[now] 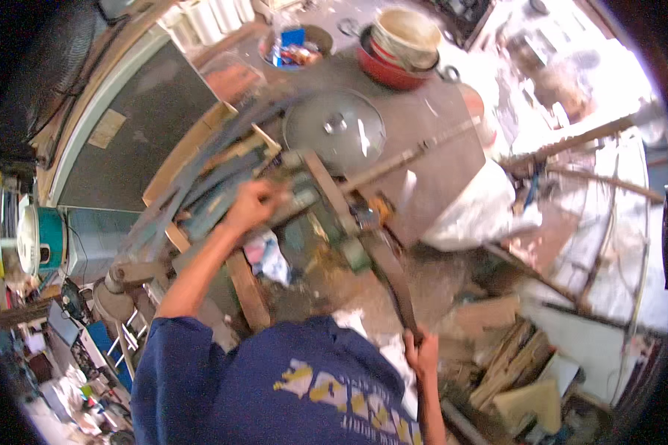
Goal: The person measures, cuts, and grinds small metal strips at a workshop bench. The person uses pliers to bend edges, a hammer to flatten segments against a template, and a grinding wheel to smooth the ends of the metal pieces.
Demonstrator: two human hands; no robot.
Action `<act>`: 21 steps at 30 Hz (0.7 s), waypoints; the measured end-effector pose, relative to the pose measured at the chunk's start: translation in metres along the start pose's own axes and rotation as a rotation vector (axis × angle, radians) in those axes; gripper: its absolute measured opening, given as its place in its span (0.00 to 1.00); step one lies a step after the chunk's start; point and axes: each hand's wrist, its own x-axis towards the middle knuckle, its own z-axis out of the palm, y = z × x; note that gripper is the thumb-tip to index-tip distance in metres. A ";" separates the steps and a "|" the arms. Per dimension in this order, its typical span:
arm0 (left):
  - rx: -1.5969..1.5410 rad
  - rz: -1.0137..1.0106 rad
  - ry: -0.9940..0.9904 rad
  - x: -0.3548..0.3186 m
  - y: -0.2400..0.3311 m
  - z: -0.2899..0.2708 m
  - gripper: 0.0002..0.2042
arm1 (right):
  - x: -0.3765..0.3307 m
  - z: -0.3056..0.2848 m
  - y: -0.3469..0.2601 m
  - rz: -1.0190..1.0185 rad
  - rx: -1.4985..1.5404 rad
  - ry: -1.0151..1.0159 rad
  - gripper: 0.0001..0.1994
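Note:
My right hand [422,351] is closed round the lower end of a long dark flat bar [390,274]. The bar slants up and left to a greenish metal vise [355,254] at the table's near edge; blur hides whether it is clamped there. Left of the vise, my left hand [255,205] is held with its fingers curled in. Whatever those fingers hold is too smeared to make out. A brown strip [326,187] crosses over the vise. Beside it lies a small orange-yellow thing [381,208].
Farther back on the table are a round glass lid [335,133] and stacked pots [401,67]. A white plastic bag [475,215] hangs at the right edge. Long metal strips [193,185] lie at left. Wood scraps [512,363] fill the lower right, and a teal drum-shaped container [50,237] stands far left.

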 end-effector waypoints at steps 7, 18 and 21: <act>-0.034 -0.087 0.194 -0.016 0.142 -0.020 0.13 | -0.017 -0.020 -0.012 -0.302 0.110 0.412 0.10; -1.626 -0.611 -1.677 -0.256 0.428 0.197 0.23 | -0.312 -0.108 -0.024 -0.428 0.692 0.768 0.09; -1.170 -0.457 -1.950 -0.375 0.497 0.244 0.21 | -0.468 -0.078 0.041 -0.250 0.797 1.147 0.05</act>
